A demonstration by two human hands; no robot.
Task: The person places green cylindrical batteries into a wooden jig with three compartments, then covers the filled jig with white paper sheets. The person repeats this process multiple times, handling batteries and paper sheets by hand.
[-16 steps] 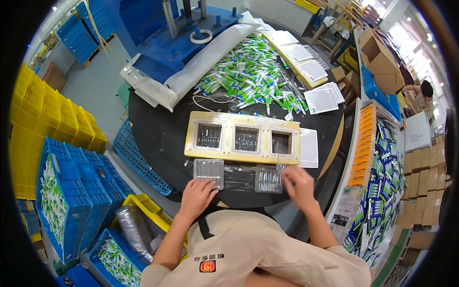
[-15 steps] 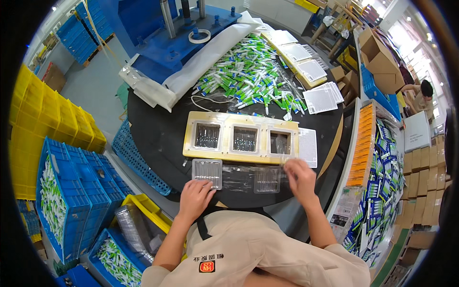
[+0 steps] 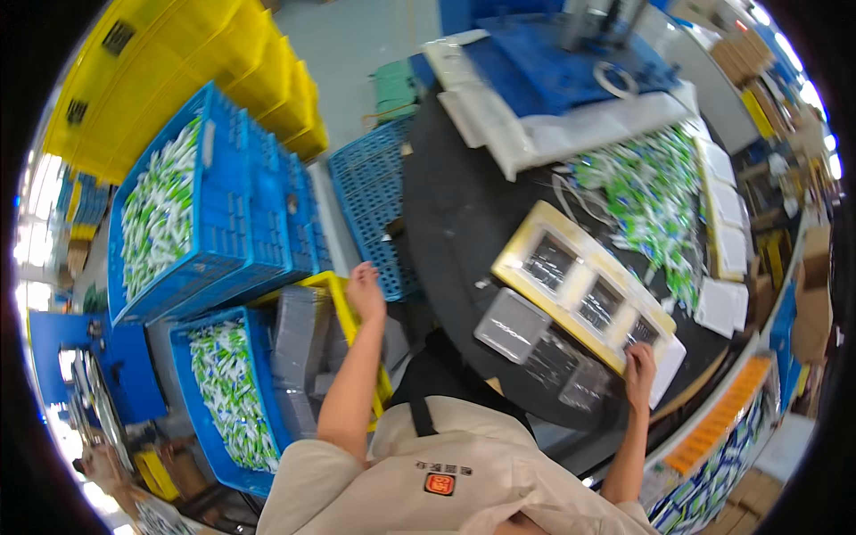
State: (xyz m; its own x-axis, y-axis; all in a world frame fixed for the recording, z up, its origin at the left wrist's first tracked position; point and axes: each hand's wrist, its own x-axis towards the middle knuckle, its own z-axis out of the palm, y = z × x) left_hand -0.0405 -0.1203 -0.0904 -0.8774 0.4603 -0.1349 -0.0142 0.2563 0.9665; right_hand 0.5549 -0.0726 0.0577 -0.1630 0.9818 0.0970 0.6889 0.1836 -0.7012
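Note:
My left hand (image 3: 364, 292) is off the table, over the rim of a yellow crate (image 3: 343, 312). Its fingers are loosely bent, with nothing visible in them. My right hand (image 3: 639, 374) is at the right end of a pale yellow frame (image 3: 542, 230) with three square openings. Its fingers are closed at the near edge of a clear plastic blister (image 3: 640, 333) in the third opening; the exact grip is hard to see. A stack of clear blisters (image 3: 513, 326) lies before the frame, with another blister (image 3: 585, 385) to its right.
Green-and-white tubes (image 3: 637, 183) heap behind the frame, beside a blue press (image 3: 544, 76). White cards (image 3: 720, 306) lie at the table's right. Blue crates (image 3: 227, 223) of tubes and a blue basket (image 3: 366, 192) stand left. Grey plastic trays (image 3: 299, 334) fill the yellow crate.
The view has swung left. My left hand has left the blister stack and moved out over the yellow crate. My right hand stays by the frame's third opening.

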